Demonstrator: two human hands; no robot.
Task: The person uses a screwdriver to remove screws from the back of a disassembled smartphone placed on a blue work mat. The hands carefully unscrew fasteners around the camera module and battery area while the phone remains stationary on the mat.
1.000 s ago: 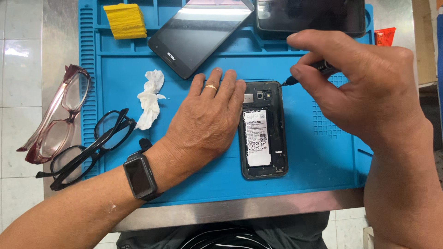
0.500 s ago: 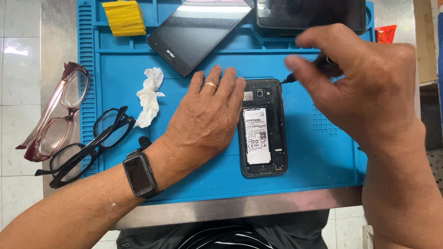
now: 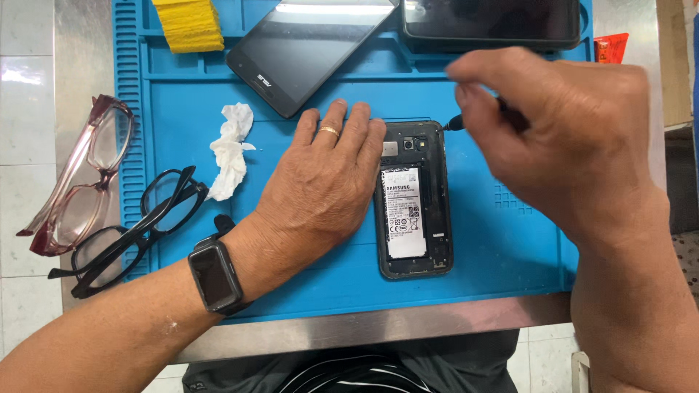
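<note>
Far left, on the bare metal table [image 3: 80, 44] beside the mat, lie pink glasses [image 3: 76, 182] and, half on the mat's left edge, black glasses [image 3: 127, 233]. The blue mat [image 3: 502, 247] covers most of the table, its near edge just short of the table's front edge. A crumpled tissue [image 3: 231, 149] sits left of centre, a yellow pad [image 3: 188, 23] at the far-left corner, cut off by the frame. The left hand [image 3: 324, 182], watch [image 3: 212, 276] on the wrist, lies flat and spread on the mat, fingertips touching the left side of the open phone [image 3: 413, 200]. That phone lies back-up with its cover off, long axis running from near edge to far edge, camera end pointing away, right of the mat's centre. A dark tablet [image 3: 309, 47] lies slanted at the far edge, another dark device [image 3: 491, 22] beside it, top cut off. The right hand [image 3: 561, 138] is blurred, pinched shut on a dark tool [image 3: 455, 122] whose tip is at the phone's far-right corner; most of the tool is hidden. White tiled floor shows at the left.
</note>
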